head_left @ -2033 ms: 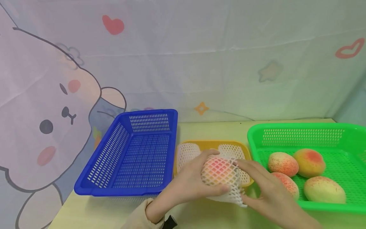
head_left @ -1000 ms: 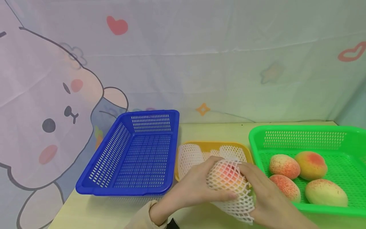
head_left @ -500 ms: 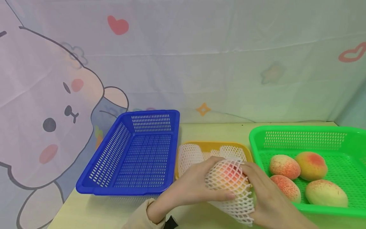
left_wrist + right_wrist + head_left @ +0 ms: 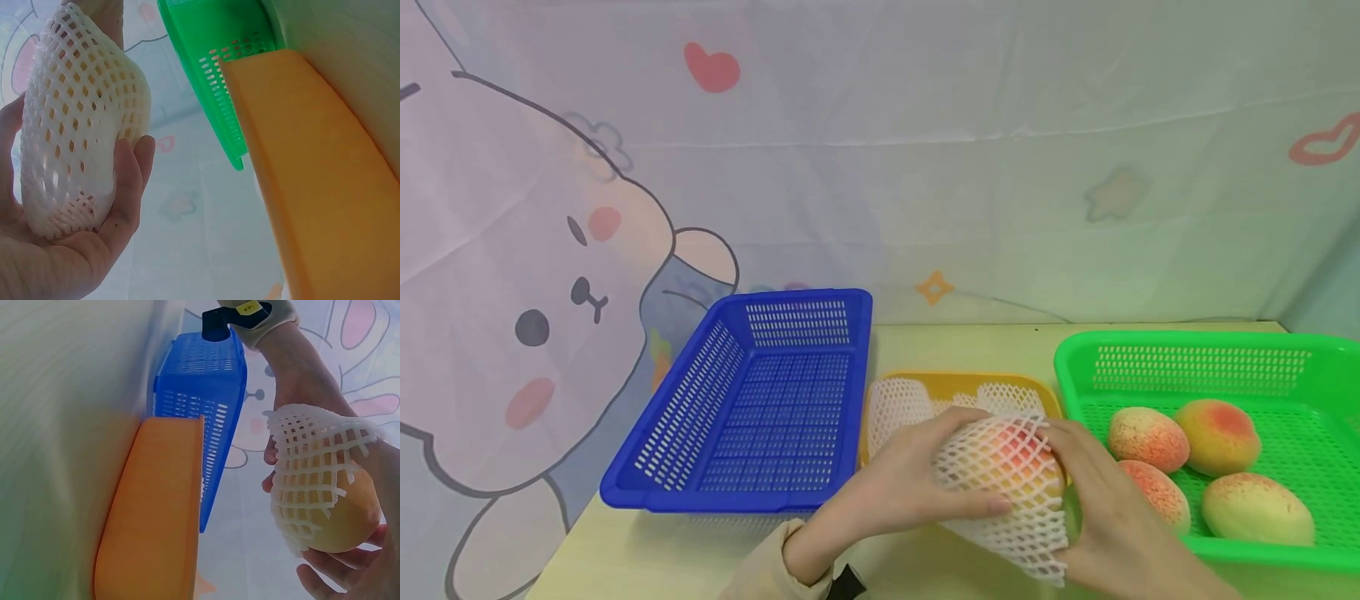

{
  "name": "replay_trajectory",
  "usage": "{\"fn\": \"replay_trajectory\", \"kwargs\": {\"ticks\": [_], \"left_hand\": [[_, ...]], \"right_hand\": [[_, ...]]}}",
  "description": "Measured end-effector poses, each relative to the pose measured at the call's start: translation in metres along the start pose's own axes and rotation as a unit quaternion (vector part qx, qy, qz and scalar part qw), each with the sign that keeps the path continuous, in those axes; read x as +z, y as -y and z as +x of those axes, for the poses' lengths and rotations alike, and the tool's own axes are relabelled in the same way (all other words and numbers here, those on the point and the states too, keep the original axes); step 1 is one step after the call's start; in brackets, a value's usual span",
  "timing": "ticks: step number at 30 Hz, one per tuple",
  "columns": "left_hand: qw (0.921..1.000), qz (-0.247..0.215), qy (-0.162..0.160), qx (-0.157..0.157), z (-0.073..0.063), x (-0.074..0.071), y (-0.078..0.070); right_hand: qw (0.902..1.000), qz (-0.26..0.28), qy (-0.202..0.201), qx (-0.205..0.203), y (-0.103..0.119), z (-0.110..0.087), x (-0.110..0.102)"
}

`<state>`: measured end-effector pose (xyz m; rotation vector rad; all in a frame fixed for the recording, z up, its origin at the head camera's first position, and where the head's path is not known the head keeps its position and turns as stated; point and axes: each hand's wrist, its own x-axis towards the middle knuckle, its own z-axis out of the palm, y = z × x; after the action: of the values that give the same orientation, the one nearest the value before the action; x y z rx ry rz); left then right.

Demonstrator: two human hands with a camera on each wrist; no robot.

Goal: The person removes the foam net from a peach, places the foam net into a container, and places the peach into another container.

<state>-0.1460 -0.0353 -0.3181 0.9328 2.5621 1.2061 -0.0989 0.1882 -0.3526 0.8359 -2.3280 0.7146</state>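
A peach (image 4: 1026, 454) with a red blush sits partly inside a white foam net sleeve (image 4: 75, 125). My left hand (image 4: 910, 475) holds it from the left, fingers and thumb around the netted side. On the other side my right hand (image 4: 1105, 500) grips the peach's end and the sleeve's loose edge. In the right wrist view a bare yellow part of the peach (image 4: 353, 519) shows beyond the net, with right-hand fingers (image 4: 337, 565) curled under it. Both hands hold the peach in front of a yellow basket (image 4: 947, 383) of foam nets (image 4: 898, 404).
A blue basket (image 4: 775, 408) with nothing in it stands to the left. The green basket (image 4: 1326, 450) on the right holds several peaches, among them a pale one (image 4: 1258, 508). A printed cloth (image 4: 880, 167) hangs behind the table (image 4: 1000, 346).
Since two seconds ago, my right hand has moved from the sleeve's edge to closer around the peach. The peach and sleeve have shifted slightly right. In the last half second little moved.
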Motion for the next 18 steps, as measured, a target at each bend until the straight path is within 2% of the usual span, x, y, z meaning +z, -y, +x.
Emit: {"fn": "replay_trajectory", "kwargs": {"ticks": [8, 18], "left_hand": [[0.9999, -0.011, -0.009, 0.004, 0.0005, 0.0001, 0.0016], [0.9996, -0.016, -0.023, -0.002, 0.0013, 0.0002, 0.0020]], "right_hand": [[0.9999, 0.007, -0.003, 0.012, -0.0021, 0.0008, -0.0018], [0.9995, 0.018, -0.024, 0.006, -0.0040, 0.0026, -0.0021]]}}
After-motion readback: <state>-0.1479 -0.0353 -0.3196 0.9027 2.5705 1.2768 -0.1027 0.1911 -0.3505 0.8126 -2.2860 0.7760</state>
